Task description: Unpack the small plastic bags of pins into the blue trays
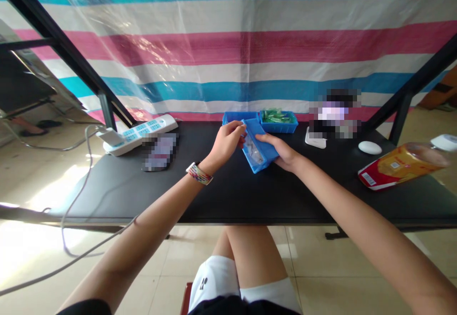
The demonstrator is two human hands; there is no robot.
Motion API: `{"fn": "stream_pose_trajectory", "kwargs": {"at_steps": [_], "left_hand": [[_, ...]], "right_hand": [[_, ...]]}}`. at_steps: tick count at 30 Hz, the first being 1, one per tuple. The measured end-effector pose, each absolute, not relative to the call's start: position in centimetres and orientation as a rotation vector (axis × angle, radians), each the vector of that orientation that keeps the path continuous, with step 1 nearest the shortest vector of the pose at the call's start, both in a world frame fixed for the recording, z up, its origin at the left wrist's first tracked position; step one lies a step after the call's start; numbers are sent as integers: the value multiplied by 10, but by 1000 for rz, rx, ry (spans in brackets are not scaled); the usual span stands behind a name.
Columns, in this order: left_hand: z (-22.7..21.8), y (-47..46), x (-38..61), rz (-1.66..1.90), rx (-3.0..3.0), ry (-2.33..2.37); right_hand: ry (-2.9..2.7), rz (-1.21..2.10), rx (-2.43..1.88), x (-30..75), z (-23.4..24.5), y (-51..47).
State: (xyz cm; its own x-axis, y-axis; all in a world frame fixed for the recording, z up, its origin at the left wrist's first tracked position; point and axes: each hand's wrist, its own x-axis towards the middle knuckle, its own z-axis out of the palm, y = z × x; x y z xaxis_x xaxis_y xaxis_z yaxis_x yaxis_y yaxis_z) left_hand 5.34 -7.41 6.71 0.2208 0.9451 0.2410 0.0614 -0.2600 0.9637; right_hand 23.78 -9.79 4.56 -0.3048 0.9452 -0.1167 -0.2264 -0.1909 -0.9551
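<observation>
Knees (246, 258) in white shorts are sitting nearest the lens in the head view, poking out under the near edge of the black table (214, 201). Both forearms are reaching out over it. Left hand (225, 142), woven bracelet (199, 173) on the wrist, is pinching the upper left rim of a small blue tray (260, 152) between thumb and fingers. Right hand (283, 154) is cupping the same tray from the right and below, fingers closed on its side wall. Tray is being held tilted, mid-table and toward the far side; cannot tell if its low corner is touching the tabletop. Something clear and shiny is lying inside, too small to identify. Just beyond it, two more bins are sitting side by side at the far edge: left bin (238, 116) with contents hidden, right bin (279, 123) holding green pieces. White power strip (141, 133) is lying far left. White oval object (370, 147) is resting far right, and a bottle (402, 165) with a red-yellow label is lying on its side near the right edge. Striped tarp (228, 48) is hanging behind everything.
</observation>
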Motion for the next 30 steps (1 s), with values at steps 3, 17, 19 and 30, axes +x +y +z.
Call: {"fn": "stream_pose_trajectory", "kwargs": {"at_steps": [3,17,19,30], "left_hand": [[53,-81,38,1175,1757,1138],[30,-136,6,546,2457,1450],[24,-138,6,442,2468,1390],[6,-165,47,525,2555,1570]], "right_hand": [[-1309,1716,-1053,247,61,-88],[-1820,1581,-1257,261,91,-42],[-1815,1510,-1199,266,89,-35],[-1956,1640,-1151,259,91,-32]]}}
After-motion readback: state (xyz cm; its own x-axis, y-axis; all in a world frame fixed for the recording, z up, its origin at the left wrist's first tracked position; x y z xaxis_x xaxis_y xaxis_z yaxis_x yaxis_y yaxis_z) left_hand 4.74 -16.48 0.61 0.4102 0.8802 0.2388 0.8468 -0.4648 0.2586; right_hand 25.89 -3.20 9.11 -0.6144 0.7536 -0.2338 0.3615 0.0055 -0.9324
